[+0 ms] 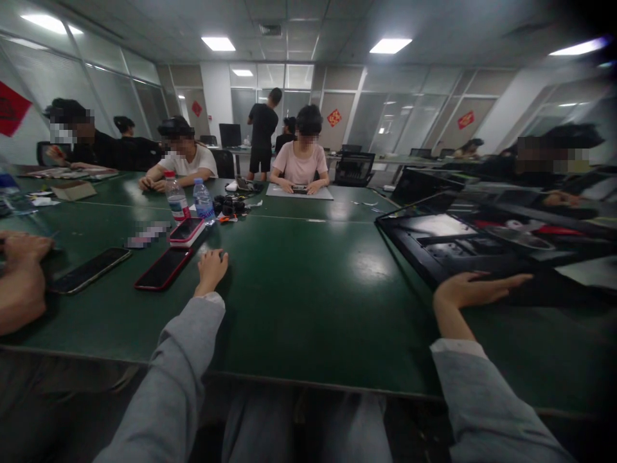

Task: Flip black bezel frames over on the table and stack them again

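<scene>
My left hand (211, 270) rests on the green table (308, 308), fingers loosely bent and apart, holding nothing. Just left of it lies a red-edged smartphone (162, 269), with a pink-edged phone on a white box (187, 232) behind. On the right, my right hand (475, 290) supports the near edge of a black flat frame-like panel (448, 247), its fingers stretched along it. The panel is tilted, its left edge raised above the table. Bars and a pale sheet-like area show on its face; its exact kind is unclear.
A dark phone (91, 270) lies farther left, beside another person's hands (24, 276). Two bottles (203, 200) stand beyond the phones, near small black items (231, 206). Across the table a person in pink (299, 161) works over a white mat (277, 191).
</scene>
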Tool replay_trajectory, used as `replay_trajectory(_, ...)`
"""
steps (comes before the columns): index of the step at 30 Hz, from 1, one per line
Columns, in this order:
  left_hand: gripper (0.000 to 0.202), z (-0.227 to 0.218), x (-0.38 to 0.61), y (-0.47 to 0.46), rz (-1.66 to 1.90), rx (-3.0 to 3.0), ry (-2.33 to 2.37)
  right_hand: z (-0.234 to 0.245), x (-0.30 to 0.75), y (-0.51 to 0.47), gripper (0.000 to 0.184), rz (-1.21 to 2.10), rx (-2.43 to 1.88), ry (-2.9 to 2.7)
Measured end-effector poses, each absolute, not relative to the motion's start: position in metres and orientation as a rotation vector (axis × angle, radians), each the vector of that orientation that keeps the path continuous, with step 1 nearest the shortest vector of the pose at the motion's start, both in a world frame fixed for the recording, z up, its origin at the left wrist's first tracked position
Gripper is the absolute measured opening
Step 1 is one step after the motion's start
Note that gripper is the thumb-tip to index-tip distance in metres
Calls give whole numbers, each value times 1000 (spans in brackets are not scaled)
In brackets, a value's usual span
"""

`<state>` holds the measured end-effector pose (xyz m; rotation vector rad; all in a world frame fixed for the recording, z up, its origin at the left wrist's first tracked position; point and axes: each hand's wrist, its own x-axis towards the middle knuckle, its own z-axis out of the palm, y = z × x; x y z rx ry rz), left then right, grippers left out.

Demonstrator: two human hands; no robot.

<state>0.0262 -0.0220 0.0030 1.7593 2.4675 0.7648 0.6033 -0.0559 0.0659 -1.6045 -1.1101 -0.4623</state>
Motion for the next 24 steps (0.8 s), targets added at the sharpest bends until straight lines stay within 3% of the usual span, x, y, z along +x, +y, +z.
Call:
replay_trajectory(6, 45, 4, 26, -23, 755, 1767, 2459, 56, 576, -40, 57, -535, -1511, -1202)
replay_trajectory(15, 49, 2, 25, -18, 888, 1706, 2412, 38, 529, -19, 61, -534, -1393, -1453)
replay_trajectory(24, 81, -3, 20, -11, 1507, 1518, 2195, 31, 512, -21, 64, -294, -1310, -1377)
